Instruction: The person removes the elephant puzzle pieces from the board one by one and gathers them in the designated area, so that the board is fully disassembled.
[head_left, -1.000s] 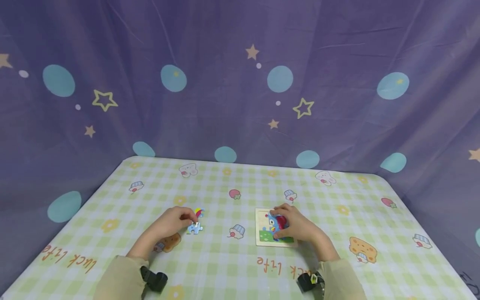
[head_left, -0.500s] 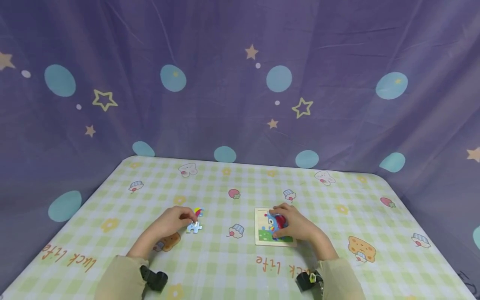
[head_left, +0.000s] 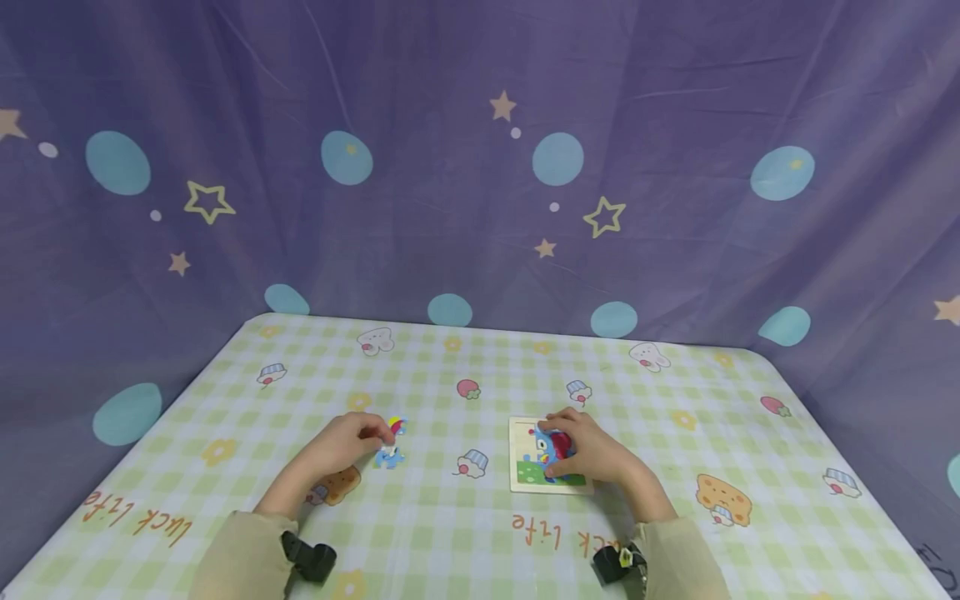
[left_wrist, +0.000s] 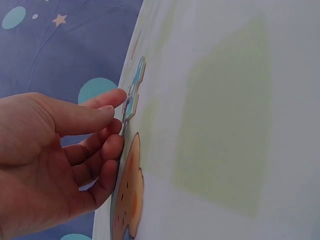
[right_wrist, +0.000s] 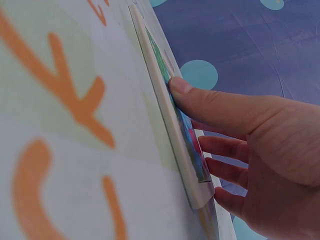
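Observation:
My left hand (head_left: 348, 442) touches a blue jigsaw puzzle piece (head_left: 388, 459) at the left of the table. Thumb and index finger pinch the piece (left_wrist: 132, 102) at its near end in the left wrist view, while the other fingers are loosely bent. Just beyond it lies a red, yellow and blue piece (head_left: 398, 427), partly covered by the fingertips. My right hand (head_left: 592, 446) rests on a square wooden puzzle board (head_left: 517, 450) with a blue and red figure over green. Its thumb lies on the board's face (right_wrist: 175, 117), the bent fingers near another edge. The hand hides the board's right part.
Both boards and pieces lie on a green checked tablecloth (head_left: 442, 533) printed with cupcakes, strawberries and flowers. A purple curtain (head_left: 450, 233) with stars and balloons hangs behind the table's far edge. Black camera straps (head_left: 309, 557) sit on both wrists.
The blue piece under the left hand looks slightly tilted, its surface now a deeper blue. Both hands have stayed in nearly the same place.

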